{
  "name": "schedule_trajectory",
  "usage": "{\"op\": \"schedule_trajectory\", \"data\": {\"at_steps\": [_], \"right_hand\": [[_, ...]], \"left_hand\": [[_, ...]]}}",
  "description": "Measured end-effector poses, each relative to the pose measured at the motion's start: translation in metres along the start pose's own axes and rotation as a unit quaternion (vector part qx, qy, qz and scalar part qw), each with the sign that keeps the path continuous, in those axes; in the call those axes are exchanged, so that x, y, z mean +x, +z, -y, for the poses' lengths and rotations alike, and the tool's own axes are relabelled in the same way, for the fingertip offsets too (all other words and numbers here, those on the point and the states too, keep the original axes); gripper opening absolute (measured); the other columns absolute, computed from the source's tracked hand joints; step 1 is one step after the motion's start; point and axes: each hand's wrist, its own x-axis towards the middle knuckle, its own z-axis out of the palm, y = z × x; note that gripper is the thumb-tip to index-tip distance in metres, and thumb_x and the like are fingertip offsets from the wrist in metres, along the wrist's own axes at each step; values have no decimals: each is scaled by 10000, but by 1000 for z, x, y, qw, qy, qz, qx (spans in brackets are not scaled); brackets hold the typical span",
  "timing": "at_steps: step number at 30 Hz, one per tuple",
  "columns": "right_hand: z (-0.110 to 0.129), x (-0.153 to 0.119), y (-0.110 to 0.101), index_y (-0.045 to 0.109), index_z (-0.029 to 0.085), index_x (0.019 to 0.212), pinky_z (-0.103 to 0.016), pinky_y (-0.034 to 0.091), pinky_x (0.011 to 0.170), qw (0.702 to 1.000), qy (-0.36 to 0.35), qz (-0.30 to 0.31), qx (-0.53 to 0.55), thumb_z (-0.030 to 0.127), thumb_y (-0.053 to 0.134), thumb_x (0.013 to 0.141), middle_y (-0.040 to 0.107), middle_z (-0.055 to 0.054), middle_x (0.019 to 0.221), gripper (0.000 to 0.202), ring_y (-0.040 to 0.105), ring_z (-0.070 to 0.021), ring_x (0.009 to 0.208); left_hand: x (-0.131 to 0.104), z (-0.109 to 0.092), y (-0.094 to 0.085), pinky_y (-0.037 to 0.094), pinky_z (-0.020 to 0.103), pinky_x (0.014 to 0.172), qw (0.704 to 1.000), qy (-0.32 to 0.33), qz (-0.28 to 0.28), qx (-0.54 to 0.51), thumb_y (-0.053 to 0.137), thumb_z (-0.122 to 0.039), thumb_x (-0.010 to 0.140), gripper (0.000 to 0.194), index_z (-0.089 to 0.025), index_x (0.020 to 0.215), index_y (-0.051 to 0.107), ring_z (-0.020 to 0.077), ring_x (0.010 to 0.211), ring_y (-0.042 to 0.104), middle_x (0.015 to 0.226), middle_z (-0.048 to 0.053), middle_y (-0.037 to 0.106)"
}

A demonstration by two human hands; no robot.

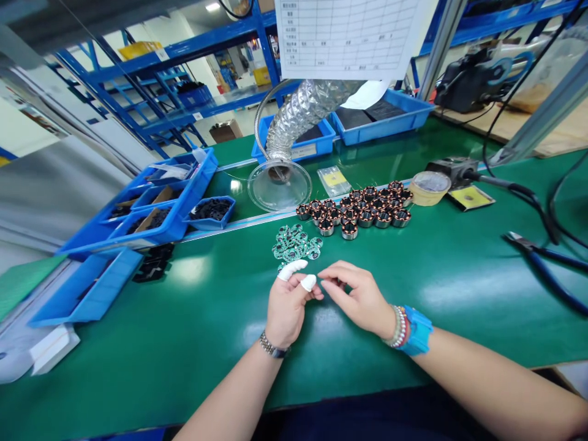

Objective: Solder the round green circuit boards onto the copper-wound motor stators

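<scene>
My left hand (288, 309), with white finger cots on thumb and index finger, is above the green bench just in front of the circuit boards. Its fingers are curled, and whatever lies in them is hidden or too small to make out. Close to its fingertips, my right hand (361, 299) has thumb and index finger drawn nearly together; I cannot make out anything between them. A cluster of small round green circuit boards (296, 244) lies beyond the left hand. Behind and to the right stand several copper-wound motor stators (365, 217) in a tight group.
A clear funnel hood (279, 187) on a foil duct (305, 113) hangs behind the boards. Blue parts bins (184, 214) line the left. Pliers (542, 263), a tape roll (429, 187) and black cables lie right. A printed sheet (349, 43) hangs above.
</scene>
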Motion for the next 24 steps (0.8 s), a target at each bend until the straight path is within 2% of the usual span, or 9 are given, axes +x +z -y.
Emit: {"op": "schedule_trajectory", "data": {"at_steps": [3, 7, 11, 14, 17, 21, 24], "right_hand": [[3, 2, -2, 610, 170, 760, -211, 427, 538, 1000, 1, 19, 17, 135, 500, 802, 592, -12, 687, 123, 538, -97, 620], [6, 2, -5, 572, 167, 666, -214, 418, 512, 1000, 1, 5, 10, 136, 503, 785, 571, -5, 654, 141, 524, -96, 586], [3, 4, -11, 596, 163, 772, -240, 447, 571, 1000, -16, -16, -3, 144, 510, 782, 590, -26, 726, 89, 546, -112, 646], [0, 5, -14, 617, 154, 829, -239, 445, 566, 1000, -14, 26, -3, 156, 529, 787, 601, -38, 758, 98, 552, -113, 654], [-1, 6, -15, 625, 164, 780, -237, 444, 571, 998, -23, 55, -3, 150, 518, 802, 605, -25, 718, 110, 545, -107, 638], [-1, 7, -19, 615, 173, 874, -269, 469, 632, 994, -89, 47, -30, 160, 525, 801, 607, -44, 795, 116, 547, -130, 729], [-4, 8, -21, 596, 192, 991, -319, 473, 718, 976, -162, 129, -75, 181, 544, 798, 601, -61, 891, 199, 524, -157, 831]], "left_hand": [[-1, 0, 1, 456, 225, 527, 1000, -14, 17, 7, 676, -160, 667, 353, -159, 964, 485, 100, 512, 570, 582, -38, 617], [-3, -1, 2, 474, 224, 544, 999, -30, 23, 14, 681, -157, 663, 345, -156, 952, 492, 95, 526, 575, 591, -37, 624], [-1, -1, 0, 487, 233, 540, 999, -36, 24, 23, 677, -149, 662, 331, -161, 940, 498, 102, 522, 580, 585, -43, 618], [0, 1, -1, 487, 232, 542, 999, -30, 32, 23, 665, -135, 671, 324, -159, 949, 499, 98, 520, 580, 589, -48, 607], [0, 2, -2, 480, 228, 544, 999, -28, 32, 32, 669, -145, 668, 332, -161, 952, 498, 98, 525, 581, 602, -51, 598], [1, 1, -3, 438, 200, 507, 995, -24, 31, 96, 672, -159, 656, 337, -163, 952, 512, 73, 464, 526, 543, -81, 530], [1, -1, -5, 388, 173, 458, 987, -40, 43, 149, 667, -120, 625, 372, -160, 961, 513, 56, 421, 467, 508, -98, 474]]}}
